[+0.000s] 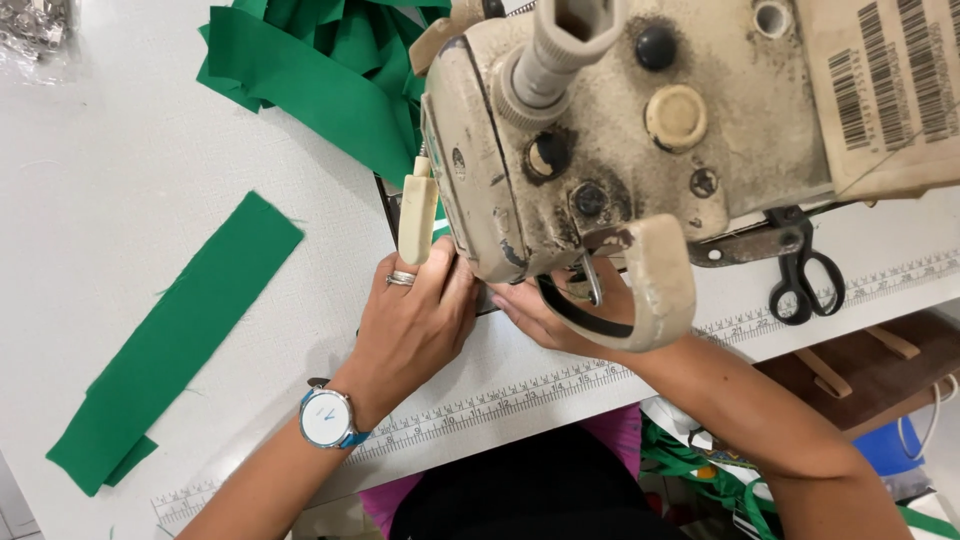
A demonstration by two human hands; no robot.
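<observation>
I keep my left hand (415, 325) flat, fingers pressing at the sewing machine (610, 150) foot to steady the work; my right hand (545, 315) is half hidden, its grip unclear. A green strip (175, 340) waits left.

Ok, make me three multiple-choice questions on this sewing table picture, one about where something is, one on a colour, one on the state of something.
1. Where do the black scissors lie?
A. on the white table, right of the sewing machine
B. on the green strip
C. in the left hand

2. What colour is the long fabric strip left of the hands?
A. red
B. green
C. white

3. How is the left hand?
A. raised in the air
B. holding the scissors
C. pressed down beside the machine head, close to the right hand

Answers: 1 A, they rest on the table by the machine's right side. 2 B, the strip is plain green. 3 C, its fingers lie flat at the machine's base.
</observation>
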